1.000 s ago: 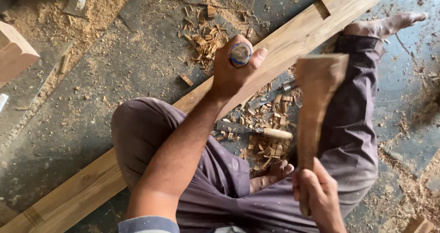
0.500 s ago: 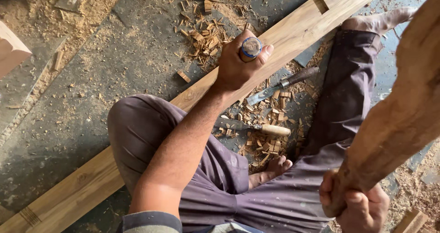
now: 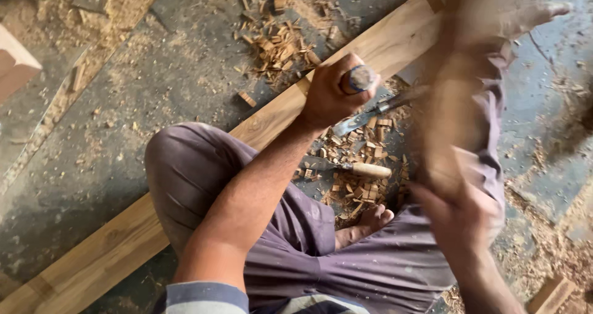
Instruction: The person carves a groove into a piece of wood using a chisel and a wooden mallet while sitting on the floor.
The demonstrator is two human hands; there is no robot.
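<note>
I sit on the floor with a long wooden plank (image 3: 123,240) running diagonally under my bent knee. My left hand (image 3: 330,95) is shut on an upright chisel (image 3: 360,78), its taped handle top showing above my fist, the blade hidden against the plank. My right hand (image 3: 460,218) grips a heavy wooden mallet (image 3: 454,110), which is blurred with motion to the right of the chisel. Two spare chisels lie on the floor between my legs: one with a pale wooden handle (image 3: 355,167), one with a bare steel blade (image 3: 361,119).
Wood chips (image 3: 281,42) are piled beyond the plank and more lie around the spare chisels. Sawdust covers the grey floor at top left and lower right. A wooden block (image 3: 15,64) sits at the left edge. My bare foot (image 3: 367,221) rests by the chips.
The mallet was raised high at the right half a second ago; now it sweeps left and down toward the chisel top, blurred. My left hand keeps the chisel in place.
</note>
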